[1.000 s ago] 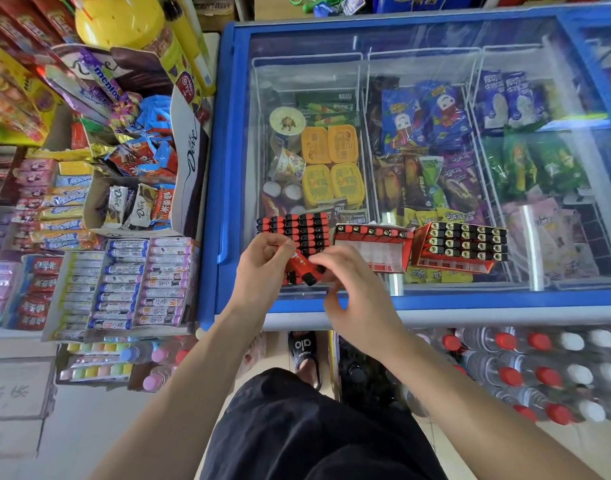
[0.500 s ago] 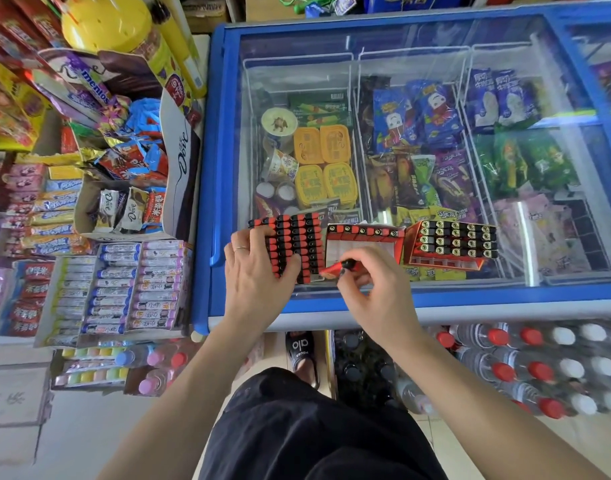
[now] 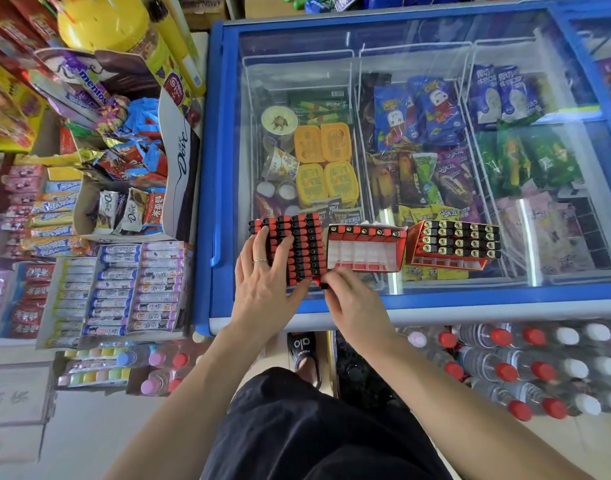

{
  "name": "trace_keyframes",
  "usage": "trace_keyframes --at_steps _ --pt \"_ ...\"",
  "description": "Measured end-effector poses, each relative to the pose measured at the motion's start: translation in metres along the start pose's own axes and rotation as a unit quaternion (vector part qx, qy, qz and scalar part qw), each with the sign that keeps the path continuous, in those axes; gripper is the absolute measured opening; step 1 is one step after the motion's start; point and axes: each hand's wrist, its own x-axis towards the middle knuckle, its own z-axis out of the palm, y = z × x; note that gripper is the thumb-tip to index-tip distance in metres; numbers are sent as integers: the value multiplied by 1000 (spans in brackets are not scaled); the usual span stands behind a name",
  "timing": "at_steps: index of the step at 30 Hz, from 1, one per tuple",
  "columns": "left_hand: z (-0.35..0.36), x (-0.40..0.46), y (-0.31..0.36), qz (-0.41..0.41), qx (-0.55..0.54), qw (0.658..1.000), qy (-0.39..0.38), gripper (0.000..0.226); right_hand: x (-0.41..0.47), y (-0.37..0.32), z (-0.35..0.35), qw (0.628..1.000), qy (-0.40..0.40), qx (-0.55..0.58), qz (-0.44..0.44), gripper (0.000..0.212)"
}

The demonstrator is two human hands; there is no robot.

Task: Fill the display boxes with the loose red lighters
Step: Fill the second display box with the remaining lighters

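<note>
Lying in a flat block on the freezer's glass lid [image 3: 435, 98], the loose red lighters [image 3: 302, 247] sit in tight rows with black caps, right under my left hand [image 3: 266, 282]. That hand is spread flat, fingers straight and pressing down on the block's left and near part, a ring on one finger; it grips nothing. My right hand [image 3: 356, 303] is just beside the block's near right corner, its fingers curled and pinching a single red lighter [image 3: 320, 283] at the tips; only a small bit of it shows. That pinch sits just in front of the middle display box [image 3: 364, 249], near its front left corner. I see this box holds one row of lighters along its far edge, the white compartments nearer me bare. To its right, touching or nearly so, a second display box [image 3: 453, 247] is tilted and filled with several rows. Candy racks [image 3: 131, 282] stand to the left of the freezer, and bottled drinks [image 3: 539, 368] are stacked below its front edge.
</note>
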Motion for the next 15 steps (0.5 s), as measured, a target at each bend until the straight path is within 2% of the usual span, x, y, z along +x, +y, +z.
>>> trace_keyframes --at_steps 6,11,15 --pt "1 0 1 -1 1 1000 -4 77 1 -2 2 1000 20 -5 8 23" --pt "0 0 1 0 8 1000 -8 78 1 1 5 999 18 -37 -28 7" --pt "-1 0 2 2 12 1000 -9 78 -2 2 7 999 28 -41 -23 6"
